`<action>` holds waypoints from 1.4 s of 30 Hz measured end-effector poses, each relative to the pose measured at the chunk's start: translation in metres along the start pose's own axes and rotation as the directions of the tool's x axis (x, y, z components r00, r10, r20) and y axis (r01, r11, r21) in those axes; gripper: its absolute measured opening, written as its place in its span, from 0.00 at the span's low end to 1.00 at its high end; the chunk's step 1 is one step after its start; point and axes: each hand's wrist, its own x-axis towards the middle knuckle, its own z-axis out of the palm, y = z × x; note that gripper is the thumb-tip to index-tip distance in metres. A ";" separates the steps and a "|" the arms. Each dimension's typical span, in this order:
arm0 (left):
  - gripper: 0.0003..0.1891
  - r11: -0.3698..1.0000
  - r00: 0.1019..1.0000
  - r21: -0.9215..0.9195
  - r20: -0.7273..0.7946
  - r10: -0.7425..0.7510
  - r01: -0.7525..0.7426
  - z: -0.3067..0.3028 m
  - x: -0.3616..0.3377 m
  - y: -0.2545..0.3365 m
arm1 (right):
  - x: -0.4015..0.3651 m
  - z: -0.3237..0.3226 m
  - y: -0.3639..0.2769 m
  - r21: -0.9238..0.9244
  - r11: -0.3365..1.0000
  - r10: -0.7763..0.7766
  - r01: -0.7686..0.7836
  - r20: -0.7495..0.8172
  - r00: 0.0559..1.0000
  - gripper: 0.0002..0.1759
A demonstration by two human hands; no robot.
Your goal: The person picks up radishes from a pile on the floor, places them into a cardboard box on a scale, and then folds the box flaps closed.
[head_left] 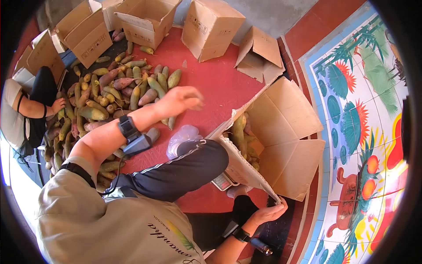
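**Figure.** View from the head, looking down at a person seated on a red floor [220,83].

**Hands.**
- The left hand [179,101] is stretched out over the pile of fruit [110,94]. It is blurred, palm down, with the fingers loosely spread. Nothing shows in it, and it appears to be just above the nearest fruit rather than on them.
- The right hand [268,213] is closed on the lower corner of a flap of the open box [285,132], with the cardboard pinched between thumb and fingers.

**Box.** The box lies just beside the person's raised knee [206,158], its mouth turned up toward the camera. It rests over a scale [222,181] that is largely hidden.

**Progress (judgement).**
- Done: some fruit in the box [239,130] lie at its inner end. The near flap hides part of the interior, so the exact fill cannot be told, but much of the inner wall is bare.
- Left: the pile is large. It spreads from the left arm to a second person [17,114], whose hand [57,104] rests at its far edge.
- At least 5 more cardboard boxes [211,28] stand or lie open along the top of the view, and their insides are not seen.
- The work therefore looks nearer its start than its end.

**Surroundings.** A clear plastic bag [184,134] lies between the knee and the pile. Painted tiles [365,132] border the floor on the right.
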 end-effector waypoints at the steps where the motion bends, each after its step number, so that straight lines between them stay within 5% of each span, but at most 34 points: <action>1: 0.08 0.993 0.996 0.096 -0.065 -0.063 0.069 -0.015 -0.008 -0.006 | 0.000 0.000 -0.002 -0.004 1.000 0.001 -0.001 0.001 1.000 0.21; 5: 0.06 0.928 0.942 0.230 -0.238 -0.238 0.293 -0.075 -0.043 -0.071 | 0.000 0.001 -0.009 0.031 0.999 0.022 -0.021 -0.020 1.000 0.21; 9: 0.08 0.855 0.902 0.306 -0.252 -0.350 0.418 -0.116 -0.079 -0.169 | -0.001 0.005 -0.010 0.065 0.996 0.068 -0.064 -0.055 0.996 0.22; 11: 0.11 0.377 0.837 0.781 -0.320 -0.443 0.498 -0.121 -0.092 -0.200 | 0.001 0.004 -0.007 -0.031 0.999 -0.028 0.026 -0.074 0.997 0.23; 15: 0.17 0.324 0.814 0.813 -0.280 -0.509 0.483 -0.114 -0.116 -0.230 | 0.003 0.004 0.002 -0.076 0.995 -0.064 0.057 -0.100 0.993 0.25; 18: 0.23 0.189 0.683 0.762 -0.404 -0.609 0.620 -0.107 -0.120 -0.243 | 0.005 0.004 0.003 -0.145 0.986 -0.096 0.079 -0.109 0.989 0.27; 21: 0.30 0.089 0.605 0.789 -0.387 -0.696 0.608 -0.106 -0.119 -0.259 | 0.004 0.001 0.009 -0.227 0.973 -0.076 0.053 -0.097 0.992 0.29; 23: 0.29 0.134 0.678 0.820 -0.356 -0.643 0.557 -0.103 -0.117 -0.263 | 0.005 0.002 0.009 -0.239 0.965 -0.138 0.104 -0.127 0.982 0.31; 36: 0.37 -0.029 0.779 0.966 -0.225 -0.585 0.256 -0.090 -0.106 -0.296 | 0.007 0.010 -0.004 -0.297 0.954 -0.087 0.032 -0.171 0.981 0.33; 39: 0.32 -0.111 0.692 0.949 -0.293 -0.660 0.296 -0.085 -0.090 -0.285 | 0.008 0.009 -0.003 -0.294 0.956 -0.067 0.013 -0.176 0.982 0.32; 41: 0.27 -0.286 0.574 0.957 -0.265 -0.775 0.056 -0.079 -0.081 -0.265 | 0.008 0.007 0.002 -0.279 0.960 -0.077 0.026 -0.174 0.982 0.31; 42: 0.27 -0.288 0.576 0.956 -0.267 -0.773 0.056 -0.081 -0.086 -0.268 | 0.008 0.005 0.007 -0.276 0.961 -0.069 0.019 -0.171 0.983 0.31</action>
